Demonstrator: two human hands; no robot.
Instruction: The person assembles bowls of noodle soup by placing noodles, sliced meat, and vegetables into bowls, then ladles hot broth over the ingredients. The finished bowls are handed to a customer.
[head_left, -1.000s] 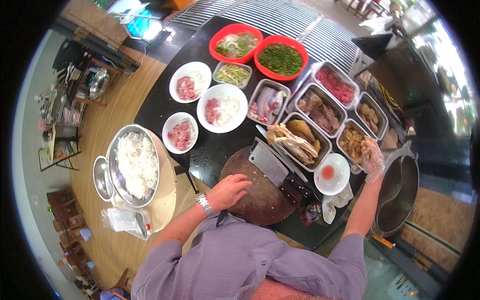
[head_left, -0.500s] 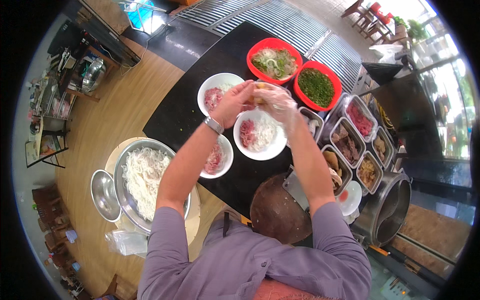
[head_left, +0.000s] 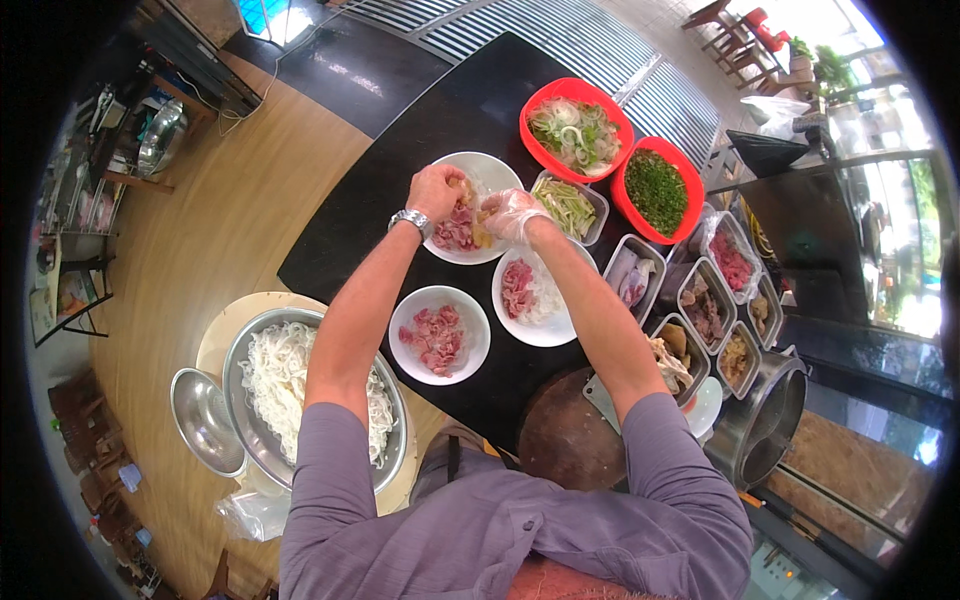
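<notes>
Nearest us, the round chopping board [head_left: 570,440] lies at the desk's [head_left: 360,230] near edge; to its left, off the desk, noodles [head_left: 275,375] fill a steel basin [head_left: 403,425]. The near bowl [head_left: 472,355] comes next, its raw meat [head_left: 432,340] uncovered. Up and to the right sits the middle bowl [head_left: 540,333], with meat on one side and white shreds on the other. Our right forearm passes close over its edge; best to lift that elbow so the sleeve and arm clear it.

Beyond, both hands work at the far bowl [head_left: 491,172]. Left hand [head_left: 437,194]: bare, fingertips bunched and pointing down over the bowl; we cannot tell whether they grip anything. Right hand [head_left: 513,216]: in a clear glove, fingers bent inward, apparently pinching yellow pieces [head_left: 483,238] at the bowl's right side. More yellow shows beside the meat inside.

Our judgement: the step looks like portioning. Done well, the fingertips stay low and inside the rim, the pieces part a few at a time, and they spread over the meat instead of landing in one clump. The loose glove could snag or stick; a light rub of thumb on fingers should free pieces. We'd let the gloved hand do the touching.

Farthest: sliced greens [head_left: 566,208], then onions [head_left: 575,135].
</notes>
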